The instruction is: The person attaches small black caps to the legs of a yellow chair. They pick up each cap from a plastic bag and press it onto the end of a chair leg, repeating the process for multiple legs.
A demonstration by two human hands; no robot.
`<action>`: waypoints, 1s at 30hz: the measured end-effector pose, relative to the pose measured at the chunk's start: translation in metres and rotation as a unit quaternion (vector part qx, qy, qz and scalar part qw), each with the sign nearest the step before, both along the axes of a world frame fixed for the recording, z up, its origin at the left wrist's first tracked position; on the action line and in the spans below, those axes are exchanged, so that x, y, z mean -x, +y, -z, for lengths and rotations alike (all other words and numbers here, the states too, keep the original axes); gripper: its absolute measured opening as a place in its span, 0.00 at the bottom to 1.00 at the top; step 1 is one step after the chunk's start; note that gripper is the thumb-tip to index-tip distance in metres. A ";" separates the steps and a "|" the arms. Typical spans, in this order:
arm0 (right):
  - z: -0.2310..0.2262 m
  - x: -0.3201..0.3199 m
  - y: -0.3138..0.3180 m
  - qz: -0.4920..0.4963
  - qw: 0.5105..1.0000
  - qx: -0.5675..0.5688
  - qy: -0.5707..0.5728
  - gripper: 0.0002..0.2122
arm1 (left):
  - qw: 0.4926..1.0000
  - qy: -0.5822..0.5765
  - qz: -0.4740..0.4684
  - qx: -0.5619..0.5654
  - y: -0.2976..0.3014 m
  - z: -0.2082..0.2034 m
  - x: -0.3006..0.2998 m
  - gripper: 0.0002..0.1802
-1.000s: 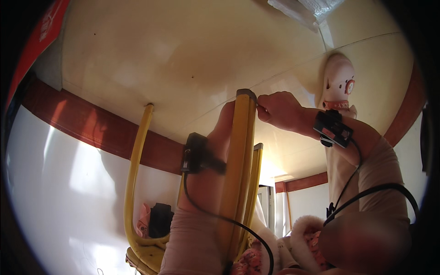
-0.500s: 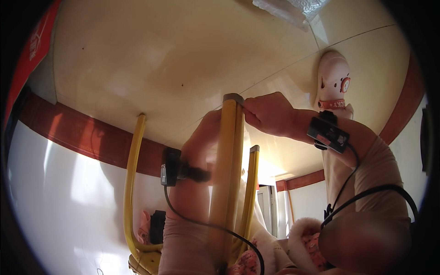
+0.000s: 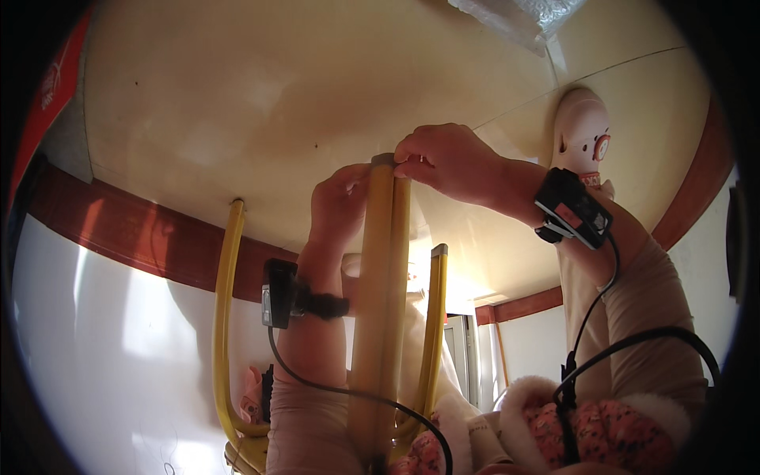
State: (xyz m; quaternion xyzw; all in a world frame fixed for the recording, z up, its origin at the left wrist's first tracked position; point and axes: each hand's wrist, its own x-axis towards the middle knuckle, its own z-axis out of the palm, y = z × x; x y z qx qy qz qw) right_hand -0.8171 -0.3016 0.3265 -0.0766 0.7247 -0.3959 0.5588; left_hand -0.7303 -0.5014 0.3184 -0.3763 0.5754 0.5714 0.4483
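Observation:
A yellow tubular chair leg [image 3: 378,301] rises close in front of me, with a grey end cap [image 3: 383,158] on its upper end. From the right, my right hand [image 3: 451,158] pinches at the cap with thumb and fingers together. My left hand [image 3: 339,204] is closed against the other side of the leg just below the cap, some of its fingers hidden behind the tube. Another yellow leg [image 3: 435,317] with a grey cap stands to the right. A bent yellow leg [image 3: 225,317] stands to the left.
Clear plastic wrapping [image 3: 522,20] lies on the shiny beige floor [image 3: 206,103] at the top. My pink clog [image 3: 582,131] is at the right. A red panel [image 3: 51,87] stands far left. Black cables [image 3: 649,336] run from devices strapped to both forearms.
My right hand has risen slightly and shifted left, its fingers now over the cap's edge. My left hand has moved up and left, showing more beside the leg.

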 end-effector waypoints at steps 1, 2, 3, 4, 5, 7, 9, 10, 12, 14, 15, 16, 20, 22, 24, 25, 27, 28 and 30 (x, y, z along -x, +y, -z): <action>0.001 0.001 -0.003 -0.008 1.000 -0.002 0.005 0.08 | 1.000 0.000 -0.003 0.001 0.000 0.000 0.001 0.12; 0.003 0.002 -0.007 -0.023 1.000 -0.011 0.006 0.08 | 0.999 -0.004 0.034 0.013 -0.001 0.000 0.003 0.11; 0.004 0.004 -0.011 -0.060 0.998 -0.021 0.017 0.08 | 0.997 -0.009 0.066 0.024 -0.002 0.001 0.007 0.11; 0.005 0.004 -0.015 -0.100 0.994 -0.037 0.022 0.08 | 0.994 -0.016 0.100 0.037 -0.003 0.000 0.011 0.10; 0.005 0.005 -0.019 -0.131 0.990 -0.048 0.034 0.07 | 0.994 -0.026 0.099 0.029 -0.005 -0.001 0.016 0.11; 0.006 0.005 -0.024 -0.110 0.991 -0.041 0.066 0.07 | 0.992 -0.071 0.103 0.016 -0.007 -0.003 0.027 0.12; 0.008 0.005 -0.024 -0.073 0.994 -0.036 0.076 0.07 | 0.998 -0.061 -0.017 0.014 -0.007 -0.005 0.036 0.14; 0.009 0.005 -0.023 -0.052 0.996 -0.036 0.064 0.07 | 0.995 -0.049 -0.088 -0.008 -0.007 -0.007 0.040 0.15; 0.010 0.004 -0.024 -0.007 0.999 -0.018 0.038 0.07 | 0.997 -0.072 -0.018 -0.022 -0.006 -0.011 0.046 0.17; 0.013 0.005 -0.026 0.043 0.999 0.009 0.022 0.07 | 0.996 -0.072 -0.019 -0.040 -0.002 -0.013 0.048 0.19; 0.013 0.004 -0.028 0.052 0.998 0.013 0.018 0.06 | 0.996 -0.070 -0.048 -0.037 0.002 -0.013 0.047 0.20; 0.014 0.004 -0.032 0.067 0.997 0.016 0.025 0.06 | 0.992 -0.091 -0.075 -0.033 0.006 -0.013 0.047 0.20; 0.013 0.005 -0.035 0.079 0.996 0.032 0.012 0.06 | 0.993 -0.078 -0.080 0.027 0.012 -0.016 0.043 0.18; 0.008 0.007 -0.034 0.047 0.997 0.061 0.025 0.06 | 0.994 -0.050 -0.022 0.089 0.012 -0.017 0.040 0.16; -0.001 0.006 -0.037 0.066 0.988 0.135 0.044 0.05 | 0.988 -0.089 0.007 0.123 0.009 -0.016 0.034 0.14; -0.010 0.003 -0.043 0.100 0.973 0.197 0.062 0.04 | 0.991 -0.064 0.004 0.121 0.007 -0.015 0.031 0.13; -0.017 0.005 -0.054 0.112 0.965 0.230 0.060 0.04 | 0.996 0.011 -0.040 0.078 0.000 -0.009 0.026 0.11; -0.017 0.007 -0.058 0.088 0.975 0.202 0.041 0.04 | 0.995 0.032 -0.064 0.072 -0.002 -0.007 0.022 0.10; -0.010 0.015 -0.053 0.136 0.983 0.113 0.049 0.04 | 0.992 0.057 0.013 0.109 -0.007 -0.005 0.016 0.10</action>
